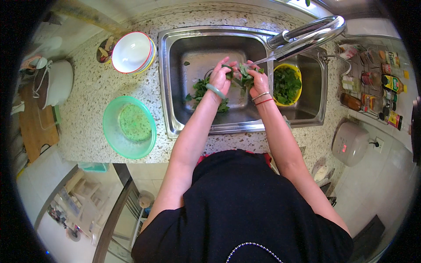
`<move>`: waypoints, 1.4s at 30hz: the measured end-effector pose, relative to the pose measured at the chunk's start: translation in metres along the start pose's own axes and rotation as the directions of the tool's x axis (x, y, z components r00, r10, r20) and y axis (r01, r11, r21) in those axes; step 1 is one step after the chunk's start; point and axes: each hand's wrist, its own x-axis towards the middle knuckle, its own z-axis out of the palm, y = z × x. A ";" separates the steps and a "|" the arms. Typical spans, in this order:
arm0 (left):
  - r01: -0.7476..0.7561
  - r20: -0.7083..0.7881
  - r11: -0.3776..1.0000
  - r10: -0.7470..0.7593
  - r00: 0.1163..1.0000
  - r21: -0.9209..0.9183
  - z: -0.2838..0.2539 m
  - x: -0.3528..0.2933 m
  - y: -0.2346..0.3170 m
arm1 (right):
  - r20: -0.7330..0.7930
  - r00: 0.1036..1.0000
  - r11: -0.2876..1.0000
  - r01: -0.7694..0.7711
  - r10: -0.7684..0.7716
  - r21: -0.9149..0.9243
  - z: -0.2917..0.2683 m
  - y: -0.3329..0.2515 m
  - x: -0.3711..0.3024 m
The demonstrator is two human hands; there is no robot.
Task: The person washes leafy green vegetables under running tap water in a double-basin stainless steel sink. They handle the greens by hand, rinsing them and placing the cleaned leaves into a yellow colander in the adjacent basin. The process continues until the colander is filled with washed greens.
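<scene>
In the head view, a speckled stone counter [83, 87] is bounded on the right by a pale wall [372, 193], and a steel double sink [163, 79] is set into it. A doorway at the lower left is opened onto a lit floor area. The larger left basin [197, 48] is occupied by a loose heap of cut leaves [199, 91]; above it, a bunch of leafy greens [245, 80] is held between the left hand [219, 79] and the right hand [258, 81]. The left fingers are curled in around stems and leaves; the right fingers are bent narrowly over the same bunch. A jade-coloured bangle [215, 91] is worn on the left wrist, and a red cord [264, 101] on the right. The upper end of the right basin [311, 87] is crossed by a chrome faucet [309, 42], by which a thin stream is delivered toward the right hand. A yellow container [300, 83] filled with leaves is placed in that basin. Left of the sink, a translucent green bowl [113, 136] and stacked bowls [131, 51] are positioned. Jars and bottles [370, 79] are racked along the right wall, near a wall-mounted box [351, 143]. The sink's near rim is partly covered by the forearms.
</scene>
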 end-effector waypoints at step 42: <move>0.100 0.101 0.986 -0.086 0.991 -0.134 -0.016 0.013 -0.006 | -0.178 0.981 0.984 0.051 -0.082 -0.171 -0.008 0.000 -0.003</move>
